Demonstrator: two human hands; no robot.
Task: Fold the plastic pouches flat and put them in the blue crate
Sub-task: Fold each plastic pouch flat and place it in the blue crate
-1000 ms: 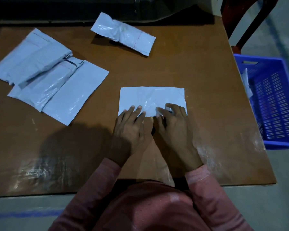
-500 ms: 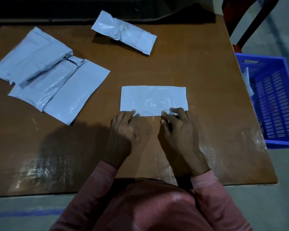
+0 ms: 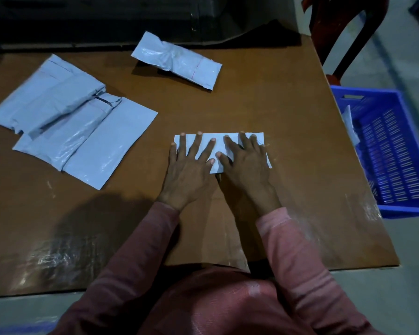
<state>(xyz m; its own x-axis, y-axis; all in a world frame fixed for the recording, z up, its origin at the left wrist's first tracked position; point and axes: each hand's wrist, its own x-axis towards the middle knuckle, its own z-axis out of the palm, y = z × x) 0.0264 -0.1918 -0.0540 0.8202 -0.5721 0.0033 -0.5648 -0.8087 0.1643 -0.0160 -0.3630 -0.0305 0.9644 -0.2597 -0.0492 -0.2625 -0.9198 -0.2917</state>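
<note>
Where the pile (image 3: 65, 131) of pale grey-blue pouches lies at the bench's (image 3: 264, 97) left, slanting from near left to far right, a crumpled pouch (image 3: 177, 60) at the rear slants the other way. The folded pouch (image 3: 219, 146), a flat pale rectangle with its long axis across the bench, lies right of centre under the left hand (image 3: 191, 170) and right hand (image 3: 247, 170), both pressed flat on it side by side, fingers spread. The crate (image 3: 397, 153) stands beyond the right edge.
</note>
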